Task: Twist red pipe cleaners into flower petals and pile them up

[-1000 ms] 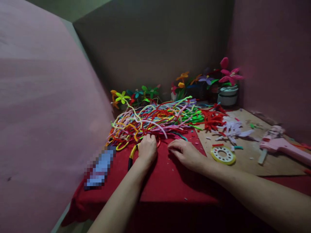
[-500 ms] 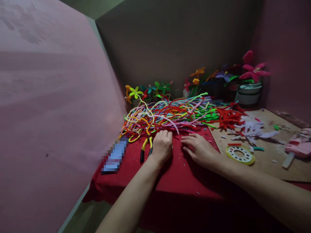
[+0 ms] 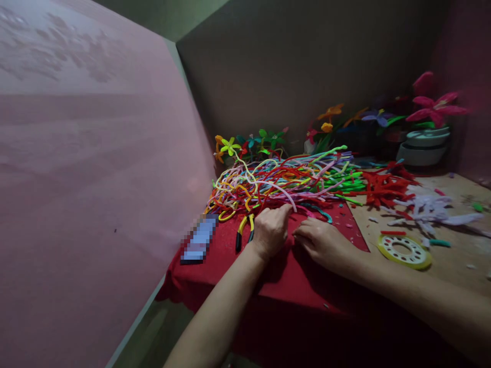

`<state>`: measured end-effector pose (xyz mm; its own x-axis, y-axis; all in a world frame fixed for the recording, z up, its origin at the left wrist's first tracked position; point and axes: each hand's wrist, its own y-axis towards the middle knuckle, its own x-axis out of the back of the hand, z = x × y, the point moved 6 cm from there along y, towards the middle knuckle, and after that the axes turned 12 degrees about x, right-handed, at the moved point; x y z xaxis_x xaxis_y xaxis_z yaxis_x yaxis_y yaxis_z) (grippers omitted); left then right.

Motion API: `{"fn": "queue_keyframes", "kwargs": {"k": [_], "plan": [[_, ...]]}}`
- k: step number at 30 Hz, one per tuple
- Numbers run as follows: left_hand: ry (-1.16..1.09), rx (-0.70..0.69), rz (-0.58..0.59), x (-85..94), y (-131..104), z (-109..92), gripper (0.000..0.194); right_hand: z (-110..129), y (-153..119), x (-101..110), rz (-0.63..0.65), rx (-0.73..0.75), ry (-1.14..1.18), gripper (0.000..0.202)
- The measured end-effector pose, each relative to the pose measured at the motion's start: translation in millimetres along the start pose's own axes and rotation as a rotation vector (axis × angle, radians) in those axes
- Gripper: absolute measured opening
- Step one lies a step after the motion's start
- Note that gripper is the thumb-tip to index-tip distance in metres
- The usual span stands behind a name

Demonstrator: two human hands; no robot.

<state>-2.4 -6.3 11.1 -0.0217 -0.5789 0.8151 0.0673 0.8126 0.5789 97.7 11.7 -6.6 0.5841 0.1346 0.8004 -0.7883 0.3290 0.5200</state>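
My left hand is curled at the near edge of a big tangle of coloured pipe cleaners. Its fingertips close on a pale strand that arcs out of the pile. My right hand lies flat on the red cloth just to the right, fingers stretched toward the left hand and almost touching it. Pliers with yellow handles lie on the cloth just left of my left hand.
A blurred flat object lies near the cloth's left edge. To the right a wooden board carries a yellow ring disc, red and white scraps. Pipe-cleaner flowers and stacked pots stand along the back wall.
The view has swung left, so everything sits further right in the frame and the pink glue gun is out of view. My hands have drawn closer together at the pile's edge.
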Motion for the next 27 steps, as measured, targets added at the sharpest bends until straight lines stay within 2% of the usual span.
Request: {"fn": "queue_keyframes", "kwargs": {"k": [2, 4, 5, 7, 10, 12, 14, 16, 19, 27], "plan": [[-0.058, 0.163, -0.088, 20.6, 1, 25, 0.030, -1, -6, -4, -0.013, 0.055, -0.006, 0.024], [-0.019, 0.379, -0.090, 40.6, 1, 65, 0.035, -3, -12, -6, -0.021, 0.093, 0.017, 0.023], [0.065, 0.494, -0.045, 48.5, -1, 88, 0.037, -3, -14, -6, -0.025, 0.098, 0.036, 0.023], [0.350, 0.729, 0.170, 57.7, -8, 140, 0.039, -4, -15, -6, -0.031, 0.086, 0.078, 0.022], [0.480, 0.885, 0.355, 65.8, -21, 201, 0.035, -2, -13, -6, -0.025, 0.072, 0.133, 0.022], [0.548, 0.963, 0.458, 62.9, -32, 227, 0.034, 0, -12, -7, -0.018, 0.070, 0.155, 0.022], [0.584, 0.987, 0.539, 55.1, -40, 241, 0.033, 0, -12, -7, -0.013, 0.066, 0.165, 0.022], [0.604, 0.986, 0.595, 46.6, -45, 247, 0.033, 0, -12, -8, -0.009, 0.063, 0.170, 0.022], [0.620, 0.971, 0.636, 38.7, -46, 249, 0.034, -1, -12, -8, 0.000, 0.063, 0.174, 0.023], [0.631, 0.924, 0.701, 31.0, -37, 248, 0.032, -2, -13, -9, 0.030, 0.061, 0.180, 0.022]]}}
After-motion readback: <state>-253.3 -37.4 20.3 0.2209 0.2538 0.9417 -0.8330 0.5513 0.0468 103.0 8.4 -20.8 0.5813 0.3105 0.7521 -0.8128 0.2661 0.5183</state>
